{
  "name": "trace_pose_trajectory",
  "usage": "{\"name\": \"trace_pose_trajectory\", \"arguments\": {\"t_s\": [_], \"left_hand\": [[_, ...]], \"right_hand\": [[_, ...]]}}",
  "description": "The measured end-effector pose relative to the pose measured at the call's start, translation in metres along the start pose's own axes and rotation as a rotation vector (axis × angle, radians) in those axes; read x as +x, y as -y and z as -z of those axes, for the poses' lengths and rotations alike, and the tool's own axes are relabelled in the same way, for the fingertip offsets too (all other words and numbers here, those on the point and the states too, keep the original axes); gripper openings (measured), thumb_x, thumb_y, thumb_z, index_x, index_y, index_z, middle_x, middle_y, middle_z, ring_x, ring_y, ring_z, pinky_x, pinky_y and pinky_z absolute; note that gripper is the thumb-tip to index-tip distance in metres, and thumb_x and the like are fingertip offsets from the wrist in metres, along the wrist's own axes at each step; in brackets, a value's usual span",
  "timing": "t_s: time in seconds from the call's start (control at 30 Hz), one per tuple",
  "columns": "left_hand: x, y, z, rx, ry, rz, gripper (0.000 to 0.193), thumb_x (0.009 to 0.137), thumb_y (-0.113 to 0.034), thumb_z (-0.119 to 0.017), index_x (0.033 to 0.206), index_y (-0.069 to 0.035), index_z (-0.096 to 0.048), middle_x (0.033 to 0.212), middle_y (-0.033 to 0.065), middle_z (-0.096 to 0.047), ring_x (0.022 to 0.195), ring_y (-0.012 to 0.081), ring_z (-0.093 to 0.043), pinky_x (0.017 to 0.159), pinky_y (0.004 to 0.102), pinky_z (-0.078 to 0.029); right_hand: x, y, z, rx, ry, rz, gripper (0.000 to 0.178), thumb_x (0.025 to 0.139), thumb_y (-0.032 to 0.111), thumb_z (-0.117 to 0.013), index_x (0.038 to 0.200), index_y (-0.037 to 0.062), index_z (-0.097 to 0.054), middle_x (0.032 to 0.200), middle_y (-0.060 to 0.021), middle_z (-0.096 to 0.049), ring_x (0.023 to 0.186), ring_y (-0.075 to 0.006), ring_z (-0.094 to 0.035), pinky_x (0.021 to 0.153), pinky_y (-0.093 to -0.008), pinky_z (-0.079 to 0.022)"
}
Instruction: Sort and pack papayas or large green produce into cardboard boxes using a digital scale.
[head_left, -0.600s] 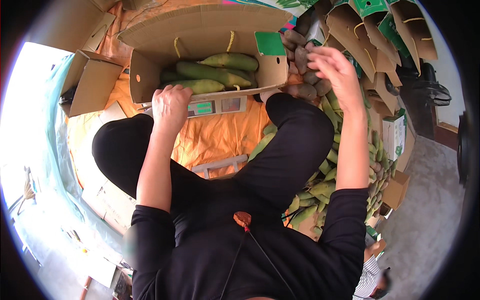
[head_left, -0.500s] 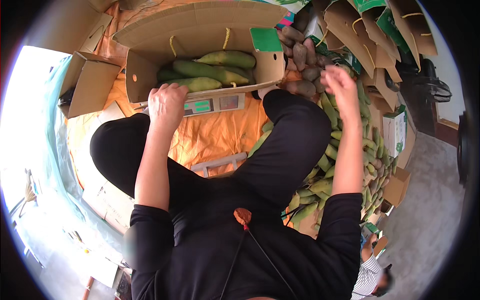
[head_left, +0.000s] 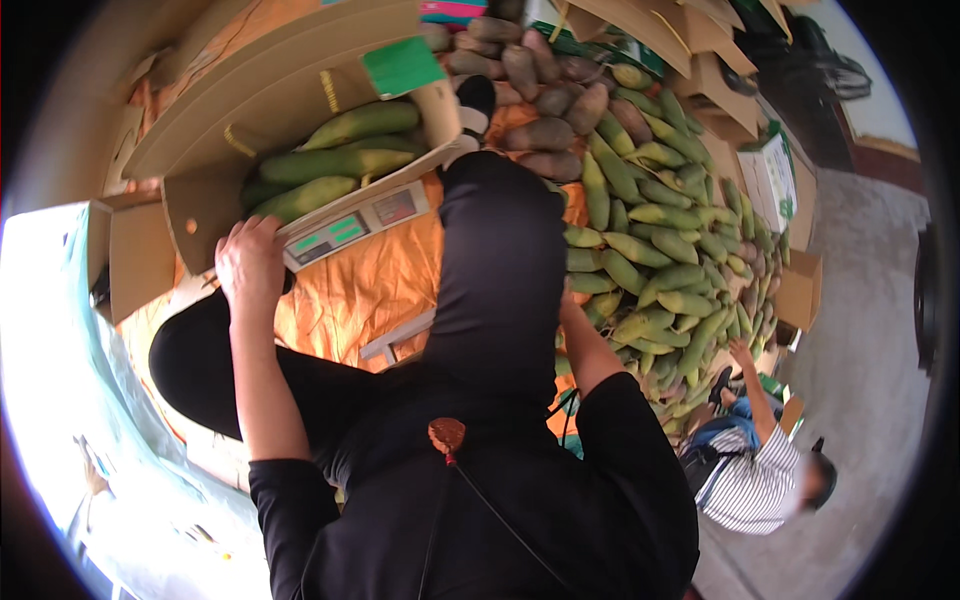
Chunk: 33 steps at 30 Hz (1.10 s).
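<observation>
A cardboard box (head_left: 285, 118) with yellow rope handles holds several long green radishes (head_left: 365, 123). It rests on a scale (head_left: 335, 236) with lit green digits. My left hand (head_left: 250, 262) is closed over the box's near left edge, fingers curled on the rim. My right forearm (head_left: 590, 345) reaches down beside my raised right knee, next to a large heap of green radishes (head_left: 665, 245). That knee hides my right hand, so its fingers and anything in them do not show.
Brownish-pink roots (head_left: 540, 135) lie beyond the heap. Several opened cartons (head_left: 715, 100) stand at the far right. A co-worker in a striped shirt (head_left: 755, 490) reaches toward the heap's near right edge. Orange sheeting (head_left: 340, 310) covers the floor before me.
My right hand has come down from above the heap to behind my right knee. The view has turned right, so the box sits further left. My left hand stays on the box.
</observation>
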<state>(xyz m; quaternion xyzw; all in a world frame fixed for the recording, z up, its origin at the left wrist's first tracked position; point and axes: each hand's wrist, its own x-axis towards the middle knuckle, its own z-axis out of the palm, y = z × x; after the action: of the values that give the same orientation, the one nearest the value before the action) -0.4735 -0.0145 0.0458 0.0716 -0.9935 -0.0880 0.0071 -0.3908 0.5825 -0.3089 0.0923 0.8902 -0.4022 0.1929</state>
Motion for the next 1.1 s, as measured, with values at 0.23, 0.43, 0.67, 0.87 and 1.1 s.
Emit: {"name": "trace_pose_trajectory", "arguments": {"t_s": [0.23,0.43,0.67,0.87,1.1], "left_hand": [[-0.011,0.009,0.022,0.1,0.042,0.033,0.011,0.075,-0.01,-0.067,0.085,-0.01,-0.065,0.082,0.0056,-0.063,0.086,0.0263,-0.06,0.075,0.0389,-0.044],[-0.007,0.002,0.017,0.07,0.025,0.004,0.007,0.077,-0.011,-0.065,0.084,-0.009,-0.065,0.081,0.0057,-0.062,0.085,0.0261,-0.06,0.074,0.0387,-0.044],[-0.005,0.001,0.017,0.065,0.064,0.018,0.008,0.08,-0.012,-0.063,0.085,-0.008,-0.065,0.081,0.0072,-0.062,0.084,0.0279,-0.059,0.075,0.0396,-0.043],[-0.008,0.007,0.022,0.065,0.09,0.066,0.009,0.078,-0.012,-0.063,0.086,-0.007,-0.066,0.082,0.008,-0.062,0.084,0.0285,-0.059,0.076,0.0398,-0.043],[-0.005,0.003,0.019,0.042,0.047,0.05,0.008,0.075,-0.009,-0.064,0.083,-0.01,-0.066,0.079,0.0055,-0.062,0.084,0.026,-0.06,0.074,0.0385,-0.044]], "right_hand": [[-0.024,0.177,-0.021,-0.304,0.241,0.131,0.025,0.078,0.022,-0.069,0.086,-0.0011,-0.065,0.087,-0.0168,-0.066,0.086,-0.0332,-0.064,0.073,-0.0411,-0.051],[0.014,0.187,-0.017,-0.108,0.117,-0.111,0.017,0.082,0.012,-0.063,0.095,0.0008,-0.062,0.088,-0.0171,-0.066,0.082,-0.0298,-0.065,0.072,-0.0393,-0.05],[0.059,0.21,-0.036,-0.126,0.134,-0.36,0.017,0.085,0.019,-0.061,0.094,0.0048,-0.061,0.083,-0.0075,-0.066,0.08,-0.0246,-0.065,0.063,-0.0375,-0.052],[0.047,0.258,-0.045,0.287,0.125,-0.672,0.016,0.084,0.014,-0.058,0.098,0.0081,-0.06,0.088,-0.0076,-0.062,0.078,-0.0217,-0.062,0.062,-0.0361,-0.051],[0.023,0.268,-0.051,0.491,0.14,-0.536,0.041,0.075,0.016,-0.07,0.111,0.0018,-0.058,0.099,-0.0081,-0.062,0.09,-0.0212,-0.062,0.075,-0.0349,-0.05]]}}
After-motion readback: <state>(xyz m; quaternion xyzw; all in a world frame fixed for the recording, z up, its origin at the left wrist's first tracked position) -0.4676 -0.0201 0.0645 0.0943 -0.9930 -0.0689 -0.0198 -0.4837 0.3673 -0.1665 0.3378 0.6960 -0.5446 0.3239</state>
